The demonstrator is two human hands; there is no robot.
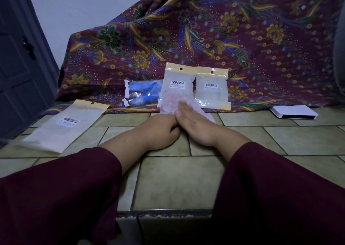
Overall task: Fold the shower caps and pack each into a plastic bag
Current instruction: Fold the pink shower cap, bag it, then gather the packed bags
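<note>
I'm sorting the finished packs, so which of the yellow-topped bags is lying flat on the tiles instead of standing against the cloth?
The bag on the far left. It lies flat on the tiled floor, away from both hands, while the other two stand against the patterned cloth.

1. Left hand [162, 130]: fingertips hidden under the right hand [194, 122]; grip cannot be told.
2. Pink shower cap [169, 104]: near part covered by the right hand; its fold state is unclear.
3. Middle bag [177, 86], directly behind the right hand: barcode label text too small to read; lower edge hidden by the cap and hand.
4. Blue packets [143, 93], left of the middle bag: right ends hidden behind that bag; contents blurred.
5. White box [293, 112], far right of the middle bag: far edge tucked under the patterned cloth [186, 30].
6. Both sleeves [56, 198] cut off by the lower frame edge.
</note>
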